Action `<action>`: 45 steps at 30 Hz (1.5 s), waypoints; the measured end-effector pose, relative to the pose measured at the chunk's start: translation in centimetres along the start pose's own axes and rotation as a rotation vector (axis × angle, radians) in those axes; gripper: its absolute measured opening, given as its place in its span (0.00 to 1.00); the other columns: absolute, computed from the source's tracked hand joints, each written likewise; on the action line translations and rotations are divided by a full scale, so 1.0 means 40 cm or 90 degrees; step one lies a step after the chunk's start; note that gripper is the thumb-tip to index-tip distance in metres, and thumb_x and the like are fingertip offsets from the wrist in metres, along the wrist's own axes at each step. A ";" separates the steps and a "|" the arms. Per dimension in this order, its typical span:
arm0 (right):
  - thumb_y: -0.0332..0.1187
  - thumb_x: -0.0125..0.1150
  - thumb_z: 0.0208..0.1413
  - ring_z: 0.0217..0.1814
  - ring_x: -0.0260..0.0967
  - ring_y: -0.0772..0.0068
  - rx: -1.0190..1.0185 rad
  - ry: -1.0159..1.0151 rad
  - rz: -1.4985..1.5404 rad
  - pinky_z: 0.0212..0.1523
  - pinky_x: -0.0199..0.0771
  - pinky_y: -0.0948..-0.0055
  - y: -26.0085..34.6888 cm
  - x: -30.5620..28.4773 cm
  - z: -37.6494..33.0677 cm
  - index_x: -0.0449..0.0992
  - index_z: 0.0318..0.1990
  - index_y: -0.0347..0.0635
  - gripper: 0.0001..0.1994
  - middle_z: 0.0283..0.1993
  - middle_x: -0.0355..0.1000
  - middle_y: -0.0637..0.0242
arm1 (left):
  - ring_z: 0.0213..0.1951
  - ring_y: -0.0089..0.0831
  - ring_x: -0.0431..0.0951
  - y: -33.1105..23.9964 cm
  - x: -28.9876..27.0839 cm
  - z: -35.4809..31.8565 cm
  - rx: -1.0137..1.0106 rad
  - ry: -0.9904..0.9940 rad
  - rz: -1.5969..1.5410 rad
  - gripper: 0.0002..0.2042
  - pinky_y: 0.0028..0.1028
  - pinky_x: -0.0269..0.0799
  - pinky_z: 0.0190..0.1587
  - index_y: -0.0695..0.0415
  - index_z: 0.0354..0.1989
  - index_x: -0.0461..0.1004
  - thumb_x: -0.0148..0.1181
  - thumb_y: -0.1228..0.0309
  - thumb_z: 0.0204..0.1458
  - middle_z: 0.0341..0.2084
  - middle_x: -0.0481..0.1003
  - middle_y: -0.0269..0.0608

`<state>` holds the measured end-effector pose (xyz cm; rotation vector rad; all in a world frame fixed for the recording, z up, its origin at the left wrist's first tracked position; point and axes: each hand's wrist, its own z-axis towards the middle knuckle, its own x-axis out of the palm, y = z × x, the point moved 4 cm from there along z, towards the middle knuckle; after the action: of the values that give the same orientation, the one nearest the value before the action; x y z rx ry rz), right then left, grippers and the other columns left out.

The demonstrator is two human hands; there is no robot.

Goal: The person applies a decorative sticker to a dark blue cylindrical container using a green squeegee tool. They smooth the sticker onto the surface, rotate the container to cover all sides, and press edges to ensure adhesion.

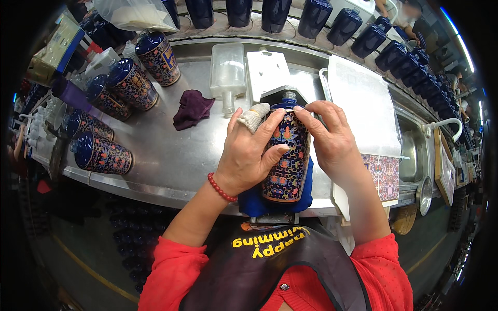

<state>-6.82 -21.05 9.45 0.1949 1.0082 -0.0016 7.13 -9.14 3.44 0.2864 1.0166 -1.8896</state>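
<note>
A dark blue bottle (pixel 287 150) with a colourful floral pattern leans on a blue cloth (pixel 253 203), its clear neck pointing away from me. My left hand (pixel 248 150) grips its left side, index fingertip at the shoulder and thumb across the front. A whitish knitted cover (pixel 253 117) wraps one finger of that hand. From the other side, my right hand (pixel 330 136) holds the bottle with its index fingertip pressed on the upper edge of the pattern. The right thumb is mostly hidden.
Several patterned bottles (pixel 133 83) stand or lean at the left. A dark purple cloth (pixel 192 110) and a clear plastic bottle (pixel 227 72) lie on the metal worktop (pixel 155 135). Patterned sheets (pixel 383 176) and white paper (pixel 360 103) are at right, beside a sink (pixel 413 155). Plain blue bottles (pixel 276 14) line the back.
</note>
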 end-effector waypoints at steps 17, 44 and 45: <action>0.16 0.60 0.46 0.59 0.69 0.51 0.023 0.006 0.002 0.58 0.72 0.55 -0.002 0.003 -0.010 0.76 0.57 0.40 0.26 0.52 0.70 0.57 | 0.59 0.54 0.71 0.003 0.000 0.003 -0.034 -0.030 -0.064 0.30 0.52 0.56 0.67 0.58 0.65 0.72 0.57 0.48 0.63 0.55 0.74 0.55; 0.15 0.59 0.46 0.60 0.69 0.49 0.025 0.000 0.008 0.58 0.72 0.54 -0.012 0.005 -0.013 0.75 0.59 0.38 0.28 0.54 0.70 0.55 | 0.61 0.57 0.68 0.000 -0.006 0.015 -0.044 -0.058 -0.043 0.28 0.53 0.52 0.70 0.60 0.60 0.75 0.56 0.47 0.64 0.57 0.72 0.61; 0.15 0.59 0.46 0.60 0.69 0.49 0.023 0.002 0.004 0.58 0.72 0.54 -0.012 0.006 -0.012 0.75 0.59 0.39 0.28 0.54 0.70 0.55 | 0.61 0.57 0.68 0.000 -0.005 0.016 -0.041 -0.051 -0.040 0.28 0.52 0.52 0.69 0.60 0.60 0.76 0.56 0.47 0.64 0.57 0.72 0.61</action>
<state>-7.16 -21.42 8.92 0.2313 1.0113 -0.0132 7.38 -9.50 3.98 0.1404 1.0410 -1.9049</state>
